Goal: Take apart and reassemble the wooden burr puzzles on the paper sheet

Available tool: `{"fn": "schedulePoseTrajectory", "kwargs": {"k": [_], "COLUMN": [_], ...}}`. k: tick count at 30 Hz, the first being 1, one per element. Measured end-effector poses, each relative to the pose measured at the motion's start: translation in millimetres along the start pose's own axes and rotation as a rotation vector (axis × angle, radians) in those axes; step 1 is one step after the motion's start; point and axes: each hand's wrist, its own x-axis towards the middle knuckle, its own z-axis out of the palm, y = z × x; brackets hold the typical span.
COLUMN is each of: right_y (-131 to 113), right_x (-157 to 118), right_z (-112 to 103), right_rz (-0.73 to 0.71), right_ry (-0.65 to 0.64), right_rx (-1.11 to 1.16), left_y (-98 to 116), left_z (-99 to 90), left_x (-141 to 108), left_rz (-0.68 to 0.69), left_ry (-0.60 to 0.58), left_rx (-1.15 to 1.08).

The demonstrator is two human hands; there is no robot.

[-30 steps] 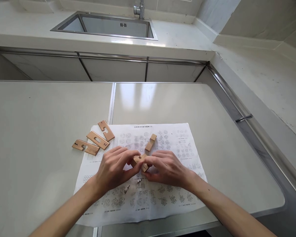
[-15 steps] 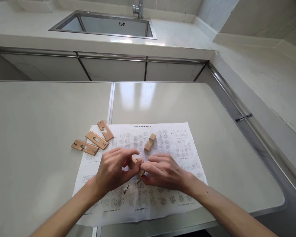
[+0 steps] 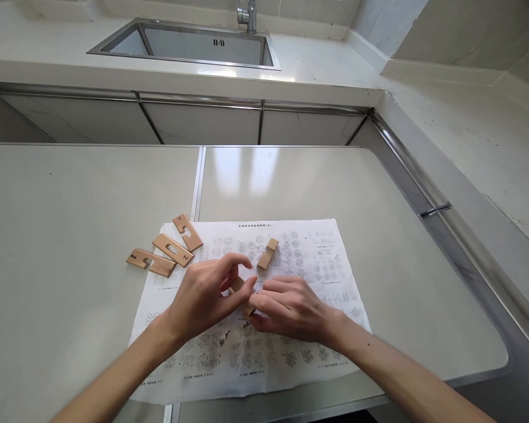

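Observation:
Both my hands meet over a printed sheet [image 3: 335, 252]. Between them is a small wooden block [image 3: 237, 285], mostly covered by fingers. My left hand [image 3: 207, 294] holds the block's left side, its index finger raised and curved above it. My right hand [image 3: 291, 308] pinches the block's right end, fingers curled. Just beyond my hands lies a notched wooden piece [image 3: 268, 254] on the sheet. Three flat slotted wooden plates, marked 1 [image 3: 187, 231], 2 [image 3: 173, 249] and 3 [image 3: 150, 262], lie fanned out at the sheet's upper left corner.
The sheet rests on a pale table [image 3: 70, 205] with a metal seam [image 3: 198, 182]. Beyond the table's far edge stand cabinets [image 3: 203, 120] and a counter with a sink [image 3: 203, 44] and faucet [image 3: 248, 16]. Another counter [image 3: 467, 129] runs along the right.
The index finger of my left hand has lifted away from the block. My right hand stays nearly in place, still pinching it. The loose pieces lie as before.

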Motion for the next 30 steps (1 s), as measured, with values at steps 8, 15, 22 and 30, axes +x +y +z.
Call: {"fn": "schedulePoseTrajectory", "kwargs": {"k": [8,15,22,30], "right_y": [-1.5,-2.9,-7.0,-8.6], "right_x": [0.4,-1.9,4.1,-6.7], "right_z": [0.7,4.6,-4.0,1.7], "right_rz": [-0.085,-0.137,-0.163,-0.023], "right_ry": [-0.001,-0.002,0.002,0.157], "right_rx": [-0.007,-0.046,0.006,0.142], "left_y": [5.1,4.2,3.9,-12.1], "left_z": [0.3,5.2,8.9,-8.0], "left_x": [11.8,11.0,17.7,32.2], "left_rz": [0.033,0.026,-0.08,-0.338], "left_ry": [-0.143,-0.086,-0.158,-0.261], "left_rx": [-0.051,0.054,0.131,0.049]}}
